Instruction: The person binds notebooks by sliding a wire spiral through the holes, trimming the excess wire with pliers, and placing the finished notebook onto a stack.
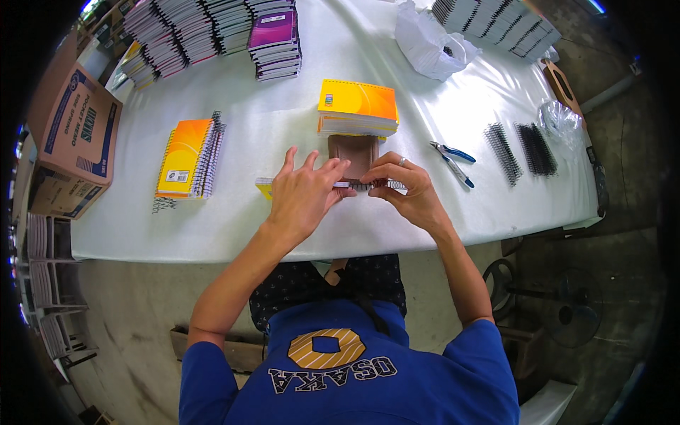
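Observation:
At the near middle of the table, my left hand (pixel 301 190) holds a small notebook by its edge, thumb below and fingers spread above. Most of that notebook is covered by the hand; a yellow corner (pixel 264 188) sticks out on the left. My right hand (pixel 409 190) pinches a dark wire spiral (pixel 398 185) between thumb and fingertips, at the notebook's bound edge. Just beyond both hands lies a brown block (pixel 354 157). Behind it rises a stack of yellow-orange notebooks (pixel 358 106).
Spiral-bound orange notebooks (pixel 185 159) lie to the left, near a cardboard box (pixel 81 134). Blue-handled pliers (pixel 455 163) and loose black wire spirals (pixel 536 150) are on the right. Tall notebook stacks (pixel 275 39) and a white plastic bag (pixel 432 46) stand at the back.

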A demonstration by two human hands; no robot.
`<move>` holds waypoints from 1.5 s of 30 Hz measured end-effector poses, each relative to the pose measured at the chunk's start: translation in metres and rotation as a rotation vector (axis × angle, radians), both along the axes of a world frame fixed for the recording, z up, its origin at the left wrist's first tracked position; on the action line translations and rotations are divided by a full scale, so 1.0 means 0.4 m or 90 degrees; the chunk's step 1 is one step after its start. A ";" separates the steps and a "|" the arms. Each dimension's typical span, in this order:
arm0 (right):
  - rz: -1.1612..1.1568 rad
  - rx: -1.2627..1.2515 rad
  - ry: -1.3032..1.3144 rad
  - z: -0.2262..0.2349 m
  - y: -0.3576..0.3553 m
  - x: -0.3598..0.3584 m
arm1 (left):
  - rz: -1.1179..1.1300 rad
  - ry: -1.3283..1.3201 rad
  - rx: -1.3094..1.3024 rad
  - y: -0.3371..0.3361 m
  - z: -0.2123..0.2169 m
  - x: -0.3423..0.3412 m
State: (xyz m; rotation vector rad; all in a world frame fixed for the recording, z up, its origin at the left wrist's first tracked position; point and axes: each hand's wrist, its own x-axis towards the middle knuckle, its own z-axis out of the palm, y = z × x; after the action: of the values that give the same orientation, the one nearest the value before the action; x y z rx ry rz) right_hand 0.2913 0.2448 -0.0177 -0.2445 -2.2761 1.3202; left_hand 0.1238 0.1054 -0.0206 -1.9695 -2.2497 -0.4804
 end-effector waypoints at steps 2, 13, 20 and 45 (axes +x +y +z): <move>0.018 0.026 -0.111 0.012 0.013 0.006 | -0.015 -0.005 -0.026 -0.001 0.002 -0.007; -0.051 0.291 -0.165 0.056 -0.040 -0.023 | -0.038 -0.128 -0.078 0.000 0.031 -0.011; 0.065 0.309 -0.192 0.040 0.080 -0.047 | -0.168 -0.123 -0.258 -0.049 0.068 -0.015; 0.422 -0.261 -0.106 0.023 0.101 -0.050 | -0.063 -0.103 -0.188 -0.064 0.060 -0.057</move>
State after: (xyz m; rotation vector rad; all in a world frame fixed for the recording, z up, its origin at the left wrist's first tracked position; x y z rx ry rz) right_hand 0.2714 0.2850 -0.0087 0.3123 -2.2879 2.1720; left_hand 0.1009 0.0797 0.0034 -2.2658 -2.4515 -0.3444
